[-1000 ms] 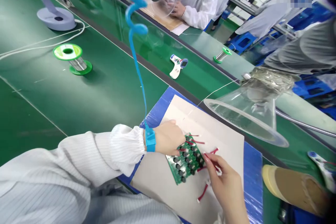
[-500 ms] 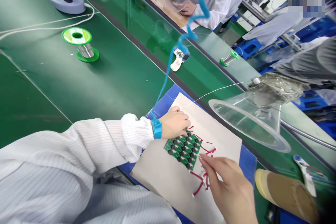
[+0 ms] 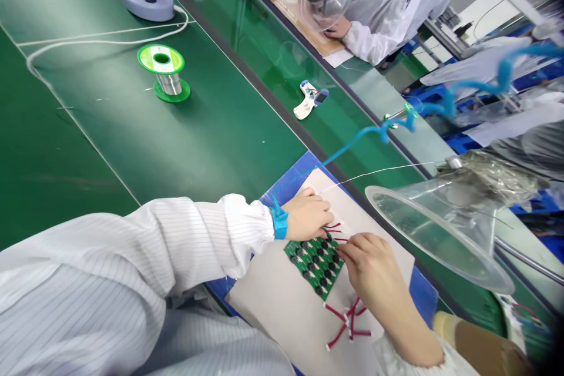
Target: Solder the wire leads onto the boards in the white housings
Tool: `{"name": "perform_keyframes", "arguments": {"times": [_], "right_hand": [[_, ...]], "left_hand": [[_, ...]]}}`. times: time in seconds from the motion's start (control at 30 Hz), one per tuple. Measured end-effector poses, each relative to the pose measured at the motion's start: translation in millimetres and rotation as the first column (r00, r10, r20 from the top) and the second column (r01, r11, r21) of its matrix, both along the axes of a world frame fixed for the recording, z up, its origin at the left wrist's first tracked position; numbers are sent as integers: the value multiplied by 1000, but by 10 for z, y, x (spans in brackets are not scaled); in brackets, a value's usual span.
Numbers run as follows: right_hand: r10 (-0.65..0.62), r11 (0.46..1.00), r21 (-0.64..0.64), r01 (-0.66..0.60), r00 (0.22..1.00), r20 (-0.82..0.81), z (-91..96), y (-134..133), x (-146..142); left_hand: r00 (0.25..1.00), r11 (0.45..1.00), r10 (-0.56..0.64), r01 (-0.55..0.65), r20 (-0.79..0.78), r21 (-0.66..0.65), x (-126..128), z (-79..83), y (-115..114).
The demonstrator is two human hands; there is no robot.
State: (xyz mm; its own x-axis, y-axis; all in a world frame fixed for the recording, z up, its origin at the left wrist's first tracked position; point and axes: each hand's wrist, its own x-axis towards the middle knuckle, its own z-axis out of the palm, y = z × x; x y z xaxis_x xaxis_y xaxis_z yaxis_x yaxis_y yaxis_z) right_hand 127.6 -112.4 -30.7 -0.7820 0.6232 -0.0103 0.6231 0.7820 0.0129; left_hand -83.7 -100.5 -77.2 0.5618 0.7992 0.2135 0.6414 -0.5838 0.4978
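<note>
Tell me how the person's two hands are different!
The left hand wears a blue wrist strap, while the right hand shows none. The left hand sits by the top corner of the green circuit board, while the right hand's fingers reach over the board's right edge. Both hands are bare and come out of white sleeves.
</note>
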Motion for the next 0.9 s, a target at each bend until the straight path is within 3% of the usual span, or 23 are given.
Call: {"name": "perform_keyframes", "arguments": {"times": [0.9], "right_hand": [[-10, 1000, -4, 12, 965, 263, 32, 82, -218]], "left_hand": [[1000, 999, -5, 4, -15, -53, -12, 37, -2]]}}
